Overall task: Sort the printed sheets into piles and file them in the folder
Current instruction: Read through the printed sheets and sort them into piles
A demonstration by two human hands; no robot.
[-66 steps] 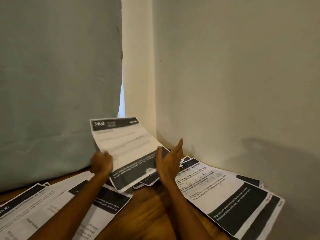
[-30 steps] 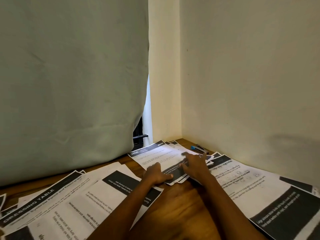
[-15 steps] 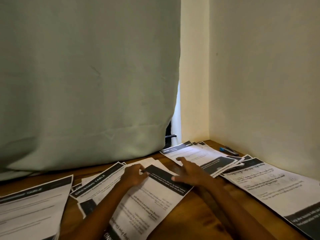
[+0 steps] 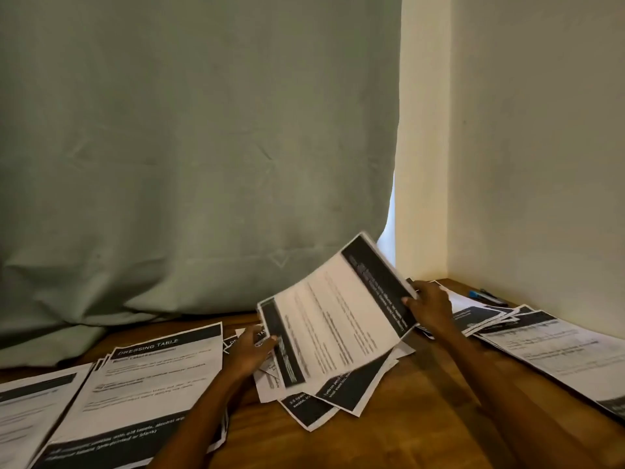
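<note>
Paper stock: the lifted sheet (image 4: pixel 338 319) looks thin, light and limp; it bows between the two hands and its print is blurred, so the words cannot be read.
Where it is: held tilted above a fanned middle pile (image 4: pixel 341 390) on the bench, far corner raised toward the curtain.
Right hand (image 4: pixel 427 308): grips the sheet's dark-banded end, thumb on the printed face, fingers curled behind it.
Left hand (image 4: pixel 252 350): thumb and fingers pinch the opposite dark-banded end, low, close to the pile.
Handling judgement: an edge pinch with both hands suits it; a single-corner hold would probably let it droop or crease, and loose sheets may slide over each other.
Other piles: a "DRESSING TABLE" pile (image 4: pixel 148 384) lies at the left, another pile (image 4: pixel 554 346) along the right wall, a smaller one (image 4: pixel 473 311) behind the right hand.
Folder: none visible.
Bench (image 4: pixel 416 414): brown wood, bare between the piles, smooth-looking.
Room: pale green curtain (image 4: pixel 189 157) behind, cream wall (image 4: pixel 541 137) at right, a blue pen (image 4: pixel 487 296) in the corner.
</note>
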